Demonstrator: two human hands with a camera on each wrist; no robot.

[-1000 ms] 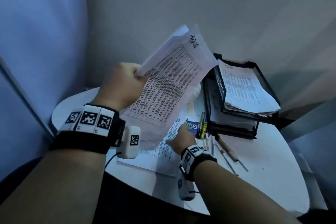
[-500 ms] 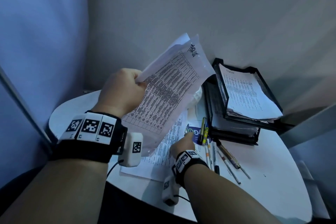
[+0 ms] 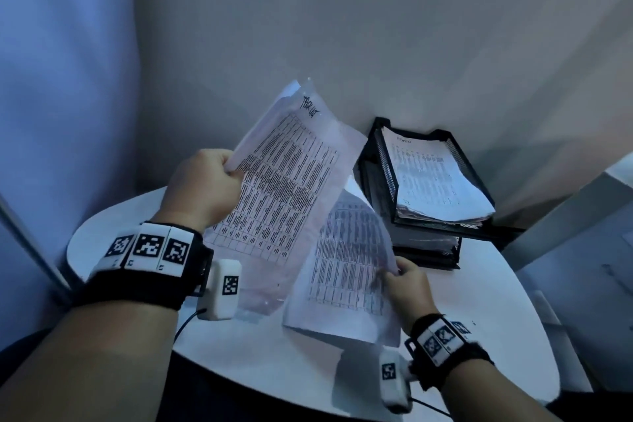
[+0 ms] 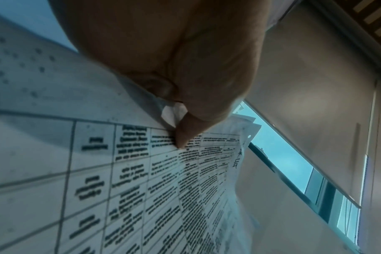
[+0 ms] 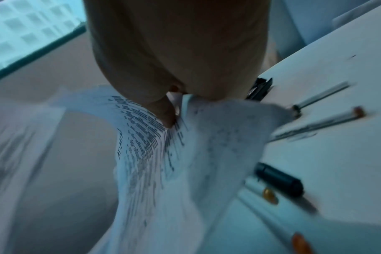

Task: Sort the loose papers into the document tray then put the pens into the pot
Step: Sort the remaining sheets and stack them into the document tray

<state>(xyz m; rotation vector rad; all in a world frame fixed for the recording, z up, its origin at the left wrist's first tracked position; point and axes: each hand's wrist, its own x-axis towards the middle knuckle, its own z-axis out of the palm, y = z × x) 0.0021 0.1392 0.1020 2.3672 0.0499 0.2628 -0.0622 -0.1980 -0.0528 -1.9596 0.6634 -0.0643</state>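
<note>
My left hand (image 3: 219, 178) holds up a bundle of printed table sheets (image 3: 284, 188) by its left edge; in the left wrist view the thumb (image 4: 185, 135) pinches these sheets (image 4: 141, 180). My right hand (image 3: 400, 276) pinches the right edge of another printed sheet (image 3: 346, 267) lifted off the white table (image 3: 260, 363); the right wrist view shows that sheet (image 5: 163, 163) curling under the thumb. The black mesh document tray (image 3: 474, 178) stands at the back right with a paper stack (image 3: 431, 178) in its top tier. Several pens (image 5: 311, 127) lie on the table beside the lifted sheet. No pot is visible.
A grey partition wall rises behind the table. The table's rounded front edge runs close to my forearms. A black-capped marker (image 5: 278, 178) lies among the pens. A lower tray tier (image 3: 421, 243) holds more papers.
My right hand has taken the sheet that lay flat on the table and lifted it up and to the right. The left hand still holds its bundle. The lifted sheet now hides the pens in the head view.
</note>
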